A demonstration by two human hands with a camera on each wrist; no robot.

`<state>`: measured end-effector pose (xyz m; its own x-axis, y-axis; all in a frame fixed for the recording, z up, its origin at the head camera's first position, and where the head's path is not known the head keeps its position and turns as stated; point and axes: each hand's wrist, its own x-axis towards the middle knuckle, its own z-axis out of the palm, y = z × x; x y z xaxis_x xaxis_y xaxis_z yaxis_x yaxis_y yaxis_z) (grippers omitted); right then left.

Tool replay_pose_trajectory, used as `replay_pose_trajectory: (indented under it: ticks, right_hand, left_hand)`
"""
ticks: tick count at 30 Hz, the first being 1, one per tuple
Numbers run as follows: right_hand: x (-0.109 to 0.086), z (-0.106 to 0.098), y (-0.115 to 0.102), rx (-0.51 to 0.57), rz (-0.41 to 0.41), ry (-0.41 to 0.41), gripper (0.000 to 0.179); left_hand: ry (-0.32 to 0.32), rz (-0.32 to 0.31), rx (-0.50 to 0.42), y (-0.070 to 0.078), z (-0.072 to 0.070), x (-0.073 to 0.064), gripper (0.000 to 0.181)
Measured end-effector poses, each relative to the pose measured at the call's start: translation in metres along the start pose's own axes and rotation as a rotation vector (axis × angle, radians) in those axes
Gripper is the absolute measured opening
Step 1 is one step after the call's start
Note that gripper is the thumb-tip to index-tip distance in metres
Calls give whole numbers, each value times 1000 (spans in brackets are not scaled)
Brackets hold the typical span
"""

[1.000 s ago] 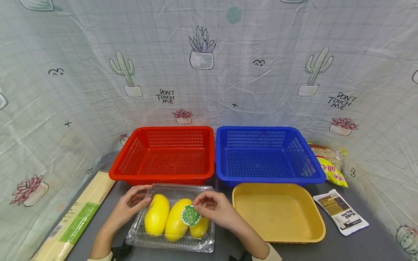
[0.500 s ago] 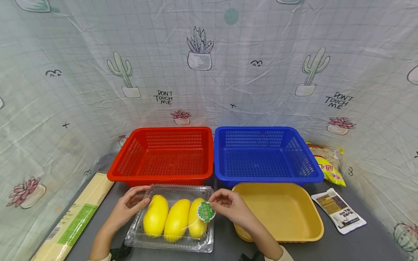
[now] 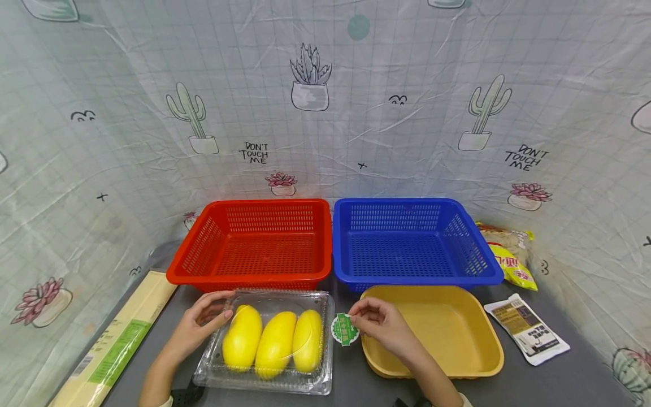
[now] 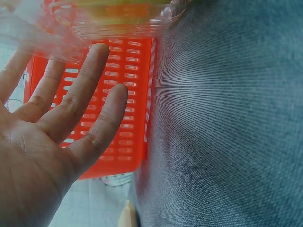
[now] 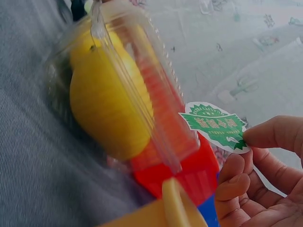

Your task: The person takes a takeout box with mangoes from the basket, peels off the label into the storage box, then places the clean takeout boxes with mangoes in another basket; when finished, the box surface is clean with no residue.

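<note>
A clear plastic clamshell box [image 3: 274, 385] lies on the grey table with three yellow mangoes [image 3: 275, 342] inside. My left hand [image 3: 195, 325] rests at the box's upper left edge. In the left wrist view its fingers [image 4: 78, 87] are stretched out against the clear plastic. To the right of the box, my right hand [image 3: 383, 325] pinches a round green and white sticker [image 3: 344, 329] between thumb and finger. The right wrist view shows the sticker [image 5: 215, 125] held by its edge, apart from the box and its mangoes [image 5: 111, 101].
Behind the box stand a red basket [image 3: 249, 277] and a blue basket [image 3: 417, 279]. A yellow tray [image 3: 437, 339] sits under and beside my right forearm. Farther right are a white and brown packet [image 3: 529, 328] and a yellow bag [image 3: 513, 263]. A long cream and green package [image 3: 119, 339] lies left.
My right hand has moved right with the sticker, from over the mangoes to past the box's right edge. The left hand has stayed on the box.
</note>
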<state>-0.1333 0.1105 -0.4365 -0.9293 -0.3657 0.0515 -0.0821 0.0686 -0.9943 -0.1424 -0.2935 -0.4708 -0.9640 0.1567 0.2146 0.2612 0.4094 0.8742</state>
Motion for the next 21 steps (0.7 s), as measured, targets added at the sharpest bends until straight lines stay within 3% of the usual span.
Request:
replay_pose_trajectory:
  ticks: [14, 21]
  right_hand:
    - [-13, -25, 11, -10, -23, 75, 23]
    - [-23, -43, 14, -40, 64, 147, 26]
  left_hand:
    - [-9, 17, -17, 2, -1, 0, 38]
    - [-13, 22, -32, 0, 0, 0, 38]
